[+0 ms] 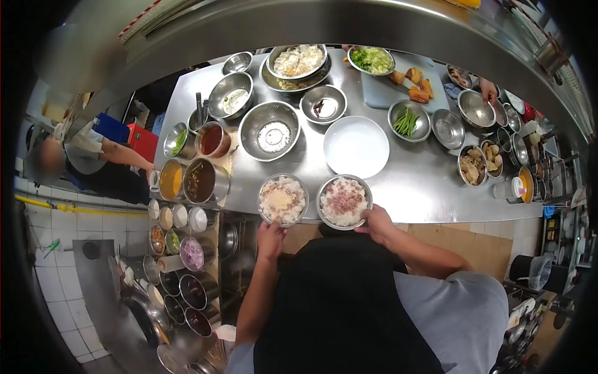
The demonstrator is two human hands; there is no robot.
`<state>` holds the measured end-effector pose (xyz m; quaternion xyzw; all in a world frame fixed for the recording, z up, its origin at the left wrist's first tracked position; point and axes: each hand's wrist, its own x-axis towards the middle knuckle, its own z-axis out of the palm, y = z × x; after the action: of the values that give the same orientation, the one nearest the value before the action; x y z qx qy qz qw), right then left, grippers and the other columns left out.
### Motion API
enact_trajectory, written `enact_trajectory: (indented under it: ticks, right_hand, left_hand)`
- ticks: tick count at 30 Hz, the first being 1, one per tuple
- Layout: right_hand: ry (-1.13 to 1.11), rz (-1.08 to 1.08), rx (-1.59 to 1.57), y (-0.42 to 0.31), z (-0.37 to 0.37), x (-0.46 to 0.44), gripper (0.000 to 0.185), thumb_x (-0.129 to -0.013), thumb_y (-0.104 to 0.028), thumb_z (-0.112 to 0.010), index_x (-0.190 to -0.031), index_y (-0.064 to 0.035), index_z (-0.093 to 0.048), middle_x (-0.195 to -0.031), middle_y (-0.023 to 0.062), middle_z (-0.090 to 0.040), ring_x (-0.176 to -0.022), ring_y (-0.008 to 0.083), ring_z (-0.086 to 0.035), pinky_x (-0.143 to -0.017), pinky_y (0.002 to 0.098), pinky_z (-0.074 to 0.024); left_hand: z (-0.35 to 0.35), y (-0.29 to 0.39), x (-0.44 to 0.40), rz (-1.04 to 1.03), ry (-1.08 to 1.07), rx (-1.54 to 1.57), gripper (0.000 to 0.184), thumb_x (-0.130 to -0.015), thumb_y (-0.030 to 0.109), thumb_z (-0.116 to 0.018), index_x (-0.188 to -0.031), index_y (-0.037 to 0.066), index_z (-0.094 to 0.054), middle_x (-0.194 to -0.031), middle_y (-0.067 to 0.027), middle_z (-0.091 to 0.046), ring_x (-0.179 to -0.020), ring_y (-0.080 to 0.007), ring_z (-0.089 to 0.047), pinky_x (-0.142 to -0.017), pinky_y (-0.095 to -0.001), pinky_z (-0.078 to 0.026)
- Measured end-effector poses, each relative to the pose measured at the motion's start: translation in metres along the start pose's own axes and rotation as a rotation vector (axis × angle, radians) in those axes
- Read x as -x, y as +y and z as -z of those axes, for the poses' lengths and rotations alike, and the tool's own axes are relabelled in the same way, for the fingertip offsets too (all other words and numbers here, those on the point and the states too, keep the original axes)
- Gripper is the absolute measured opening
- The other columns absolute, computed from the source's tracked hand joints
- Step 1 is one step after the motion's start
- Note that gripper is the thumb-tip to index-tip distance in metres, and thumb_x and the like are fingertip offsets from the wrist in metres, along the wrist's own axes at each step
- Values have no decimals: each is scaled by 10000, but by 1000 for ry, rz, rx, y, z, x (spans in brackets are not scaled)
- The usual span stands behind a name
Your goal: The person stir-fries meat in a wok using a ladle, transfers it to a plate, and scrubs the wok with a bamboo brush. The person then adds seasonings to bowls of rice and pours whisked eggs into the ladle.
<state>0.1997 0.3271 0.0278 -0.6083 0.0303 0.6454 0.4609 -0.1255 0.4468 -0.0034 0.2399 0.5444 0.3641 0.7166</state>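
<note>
My left hand is closed on the near rim of a bowl of white rice with a tan, crumbly topping. A second bowl of rice, topped with something reddish-brown, has my right hand gripping its lower right rim. Both bowls are side by side at the front edge of the steel table. Just beyond them lies a large white plate. A perforated metal bowl stands behind the left rice bowl.
Pots of sauce crowd the table's left end. Green beans fill a metal bowl near a cutting board. A steel shelf crosses overhead. One person stands at left; another person's hand touches a bowl at right.
</note>
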Motion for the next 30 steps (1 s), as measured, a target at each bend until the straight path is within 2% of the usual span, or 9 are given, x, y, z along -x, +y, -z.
enact_trajectory:
  ticks: [11, 14, 20, 22, 23, 25, 27, 29, 30]
  right_hand:
    - [26, 140, -169, -23, -5, -10, 378, -1001, 1, -499, -1379, -18, -483, -1221, 143, -639, -1019, 249, -681, -786, 392, -648]
    - [-38, 129, -163, -19, 1, -14, 368, -1023, -18, -531, -1387, -20, -477, -1239, 145, -630, -1015, 252, -684, -815, 388, -644]
    - [-174, -27, -46, -4, 22, -5, 359, -1018, -75, -645, -1347, -21, -511, -1208, 131, -644, -1006, 238, -684, -881, 379, -624]
    - [-307, -28, 371, 6, 31, -1, 322, -987, -79, -699, -1279, -23, -574, -1155, 102, -669, -1030, 217, -684, -908, 354, -596]
    - [-326, -40, 390, 8, 31, 3, 322, -987, -79, -699, -1279, -23, -574, -1155, 102, -669, -1030, 217, -684, -908, 354, -596]
    - [-384, 342, 872, -2, 17, 19, 281, -955, -84, -739, -1209, -34, -628, -1117, 76, -690, -1051, 200, -686, -917, 335, -569]
    - [-468, 412, 1077, -20, -8, 24, 287, -918, -34, -717, -1198, -37, -649, -1148, 81, -704, -1068, 210, -690, -941, 345, -551]
    - [-644, 412, 1280, -23, -24, 10, 403, -886, -8, -721, -1279, -59, -650, -1181, 84, -706, -1115, 208, -677, -989, 371, -540]
    - [-756, 472, 1345, -29, -35, 3, 447, -867, -5, -709, -1308, -56, -650, -1168, 107, -708, -1085, 239, -678, -958, 368, -544]
  left_hand:
    - [-35, 2, -27, 31, -90, 55, 210, -1036, 121, -661, -1200, 17, -580, -1069, -89, -696, -869, -185, -674, -706, -311, -556]
    - [-31, -4, -35, 51, -77, 28, 264, -1036, 168, -686, -1232, 41, -563, -1133, -74, -685, -928, -187, -678, -786, -320, -578]
    - [-21, -10, -22, 112, -87, 84, 331, -1043, 271, -689, -1244, 35, -572, -1132, -95, -685, -925, -212, -692, -784, -341, -586]
    - [-5, -17, -11, 116, -62, 88, 336, -1049, 294, -680, -1241, 36, -583, -1128, -98, -684, -914, -219, -701, -772, -353, -591]
    - [3, -19, 0, 178, -55, -2, 356, -1051, 314, -672, -1255, 39, -577, -1140, -105, -683, -931, -222, -707, -772, -356, -594]
    - [31, -33, 19, 210, -24, -64, 376, -1052, 334, -664, -1268, 41, -570, -1152, -112, -683, -948, -225, -713, -772, -359, -597]
    - [76, -74, 29, 192, -31, -402, 435, -1018, 362, -688, -1262, 9, -619, -1179, -143, -711, -1007, -261, -726, -839, -375, -589]
    - [128, -118, 45, 108, -1, -1008, 508, -975, 399, -707, -1239, -33, -674, -1218, -193, -726, -1091, -337, -716, -938, -411, -565]
    - [148, -141, 60, 151, 8, -1137, 545, -961, 439, -702, -1235, -32, -693, -1235, -214, -721, -1136, -368, -697, -979, -430, -544]
